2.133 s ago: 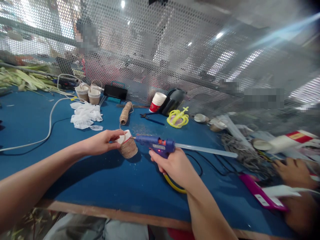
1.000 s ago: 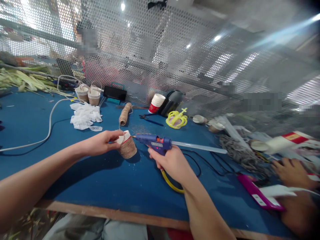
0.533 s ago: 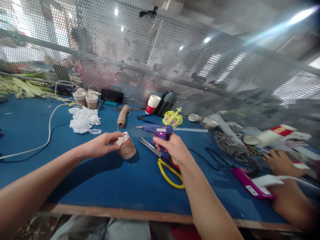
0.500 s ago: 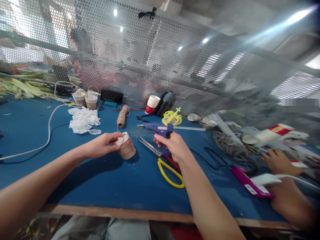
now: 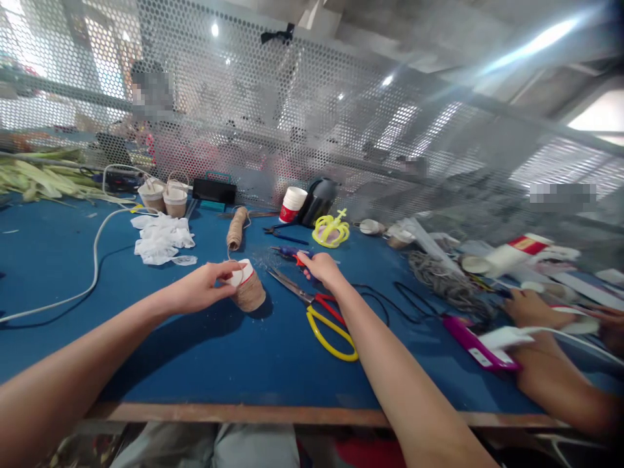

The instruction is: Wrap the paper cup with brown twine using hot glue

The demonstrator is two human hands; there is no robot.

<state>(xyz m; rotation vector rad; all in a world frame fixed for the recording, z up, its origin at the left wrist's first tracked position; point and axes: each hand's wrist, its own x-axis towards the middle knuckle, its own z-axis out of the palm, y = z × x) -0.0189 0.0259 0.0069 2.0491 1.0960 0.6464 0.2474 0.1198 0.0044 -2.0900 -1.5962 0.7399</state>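
My left hand [image 5: 207, 284] pinches the rim of a paper cup [image 5: 251, 292] that is wrapped in brown twine and tilted over the table. From the cup a strand runs up to a twine spool [image 5: 236, 229] lying just behind it. My right hand [image 5: 322, 268] is closed around a blue glue gun [image 5: 288, 250], which is low over the table or lying on it; the hand hides most of its body. Below that hand lie open scissors [image 5: 336, 335] with yellow and red handles, their blades pointing at the cup.
White gloves [image 5: 163, 237], two twine-wrapped cups [image 5: 174, 203], stacked paper cups [image 5: 292, 203], pliers [image 5: 287, 235] and a yellow crown-shaped piece [image 5: 331, 231] lie farther back. At right are a purple power strip [image 5: 480, 344], grey cord [image 5: 443, 279] and another person's hand [image 5: 533, 309].
My right hand has lowered the glue gun from upright onto or near the table, turning it on its side. My left hand and the cup have stayed almost still.
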